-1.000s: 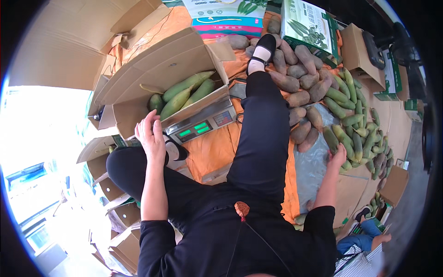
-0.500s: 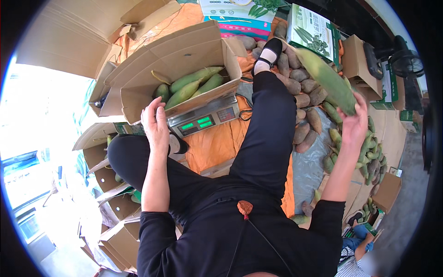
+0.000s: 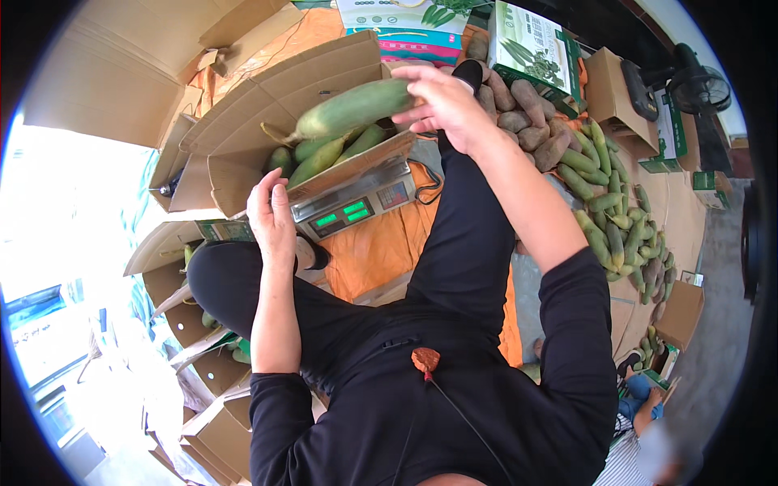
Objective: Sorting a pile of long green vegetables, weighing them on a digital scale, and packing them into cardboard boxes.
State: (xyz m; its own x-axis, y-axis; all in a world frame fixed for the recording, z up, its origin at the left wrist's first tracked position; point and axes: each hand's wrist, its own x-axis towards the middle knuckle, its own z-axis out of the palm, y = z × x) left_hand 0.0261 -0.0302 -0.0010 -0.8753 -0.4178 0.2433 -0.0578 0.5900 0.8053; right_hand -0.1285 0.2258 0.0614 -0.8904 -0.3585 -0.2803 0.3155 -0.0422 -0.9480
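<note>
Long green vegetable [image 3: 354,107], held in your right hand [image 3: 444,104], which is curled around its right-hand end; the long axis runs roughly level across the view, the thick end at your hand and the tapered tip pointing to your left, out over the open cardboard box [image 3: 243,138]. It hangs just above the other green vegetables [image 3: 324,154] already lying in that box, apart from them as far as can be seen. The box sits on a digital scale [image 3: 354,201] with lit green digits, just below the held vegetable. Your left hand [image 3: 271,215] is lower and to its left, fingers loosely spread, resting at the front edge of the box beside the scale; it grips nothing. Your right hand is therefore the nearer one. Further right of the vegetable lies a floor pile of green and brown produce [image 3: 600,202]; more cartons [image 3: 190,324] stand below left.
</note>
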